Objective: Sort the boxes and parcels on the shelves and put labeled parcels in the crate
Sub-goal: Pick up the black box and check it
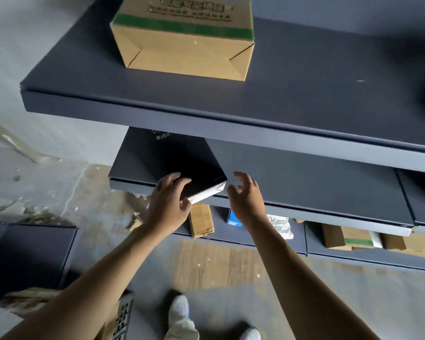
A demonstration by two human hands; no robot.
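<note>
Left hand (168, 201) grips black box (167, 158) corner, centre frame; white "来点不" legible. Right hand (245, 196) spread, empty, just beside.

Black box (167, 158), left hand (167, 204) gripping — middle shelf (317, 182)

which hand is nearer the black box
Left. The left hand grips the near edge of the black box; the right hand hovers open just off its right corner.
</note>
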